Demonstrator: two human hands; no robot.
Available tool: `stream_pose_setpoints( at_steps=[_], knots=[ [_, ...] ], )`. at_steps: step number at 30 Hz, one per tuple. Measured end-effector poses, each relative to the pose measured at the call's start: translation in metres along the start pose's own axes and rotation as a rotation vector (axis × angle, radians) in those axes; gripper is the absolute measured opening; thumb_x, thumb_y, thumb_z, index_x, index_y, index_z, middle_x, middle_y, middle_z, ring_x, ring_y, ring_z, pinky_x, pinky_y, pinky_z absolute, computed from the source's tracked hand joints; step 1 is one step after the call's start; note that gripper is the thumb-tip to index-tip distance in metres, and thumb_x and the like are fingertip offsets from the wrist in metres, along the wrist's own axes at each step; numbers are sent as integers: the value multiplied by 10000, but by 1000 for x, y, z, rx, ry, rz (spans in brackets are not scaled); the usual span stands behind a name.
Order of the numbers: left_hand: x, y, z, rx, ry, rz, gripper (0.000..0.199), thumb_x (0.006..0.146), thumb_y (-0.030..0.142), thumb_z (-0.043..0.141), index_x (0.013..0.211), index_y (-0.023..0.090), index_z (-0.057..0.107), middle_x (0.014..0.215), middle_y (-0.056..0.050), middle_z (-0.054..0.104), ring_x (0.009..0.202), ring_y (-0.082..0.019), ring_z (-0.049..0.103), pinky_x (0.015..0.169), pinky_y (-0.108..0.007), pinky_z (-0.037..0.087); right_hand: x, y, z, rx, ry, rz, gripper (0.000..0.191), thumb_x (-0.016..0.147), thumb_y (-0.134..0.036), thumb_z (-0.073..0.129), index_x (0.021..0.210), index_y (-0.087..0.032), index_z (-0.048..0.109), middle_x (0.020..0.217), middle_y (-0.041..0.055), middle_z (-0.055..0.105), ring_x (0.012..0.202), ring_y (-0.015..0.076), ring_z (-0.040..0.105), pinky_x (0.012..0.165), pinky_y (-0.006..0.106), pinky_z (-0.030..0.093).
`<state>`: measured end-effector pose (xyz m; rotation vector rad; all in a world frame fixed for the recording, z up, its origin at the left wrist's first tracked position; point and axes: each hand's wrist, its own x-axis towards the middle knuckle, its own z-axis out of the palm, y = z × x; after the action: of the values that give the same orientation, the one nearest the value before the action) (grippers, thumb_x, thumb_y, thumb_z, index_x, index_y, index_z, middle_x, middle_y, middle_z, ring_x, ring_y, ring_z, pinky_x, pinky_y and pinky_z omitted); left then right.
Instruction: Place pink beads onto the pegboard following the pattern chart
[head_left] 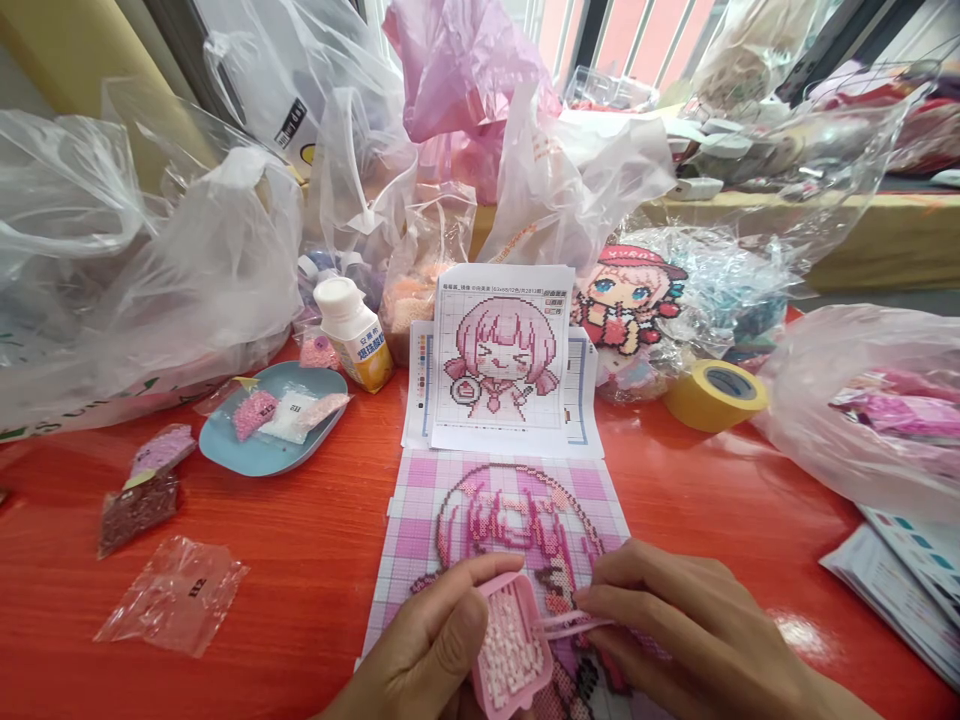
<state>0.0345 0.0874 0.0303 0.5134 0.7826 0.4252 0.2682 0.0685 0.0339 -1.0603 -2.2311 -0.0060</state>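
My left hand (427, 640) grips a small pink bead tray (546, 655) by its left side, with white and pale pink beads (512, 645) lined up in its grooves. In my right hand (682, 620) is a pair of pink tweezers (574, 624), pinched between the fingers, its tips at the tray's right edge. Whether a bead sits in the tips I cannot make out. Beneath both hands lies a pegboard (409, 520) on which a bead picture of a pink-haired figure is partly laid out; the hands and tray cover its lower part.
A printed pattern sheet (499, 365) stands behind the board. Leftward are a blue plate (225, 455) with bead packets, more bead packets (139, 510), an empty bag (176, 595) and a white bottle (349, 335). Yellow tape (697, 405) and papers (885, 590) lie right; plastic bags (217, 230) crowd the back.
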Motion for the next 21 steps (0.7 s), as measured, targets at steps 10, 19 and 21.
stream_pose_setpoints(
  at_steps=[10,19,21],
  knots=[
    [0,-2,-2,-25,-11,13,684,813,557,672,1342,156,506,753,-44,715,648,-126,666,611,-206,460,3,-1,-3,-23,24,-16,239,1025,-236,406,898,-204,606,721,-1,680,613,79,653,548,168,488],
    [0,-1,0,64,23,21,753,778,626,664,1350,164,501,722,-34,708,638,-124,656,596,-205,432,-1,2,-2,-2,-10,-20,207,1007,-209,437,919,-198,624,727,-3,665,584,75,625,542,170,482],
    [-1,0,1,87,39,18,760,772,640,659,1348,170,504,740,-34,708,653,-131,660,615,-220,438,-2,1,-2,-5,-10,-18,209,1009,-214,435,919,-199,623,723,-5,661,578,75,618,537,171,480]
  ],
)
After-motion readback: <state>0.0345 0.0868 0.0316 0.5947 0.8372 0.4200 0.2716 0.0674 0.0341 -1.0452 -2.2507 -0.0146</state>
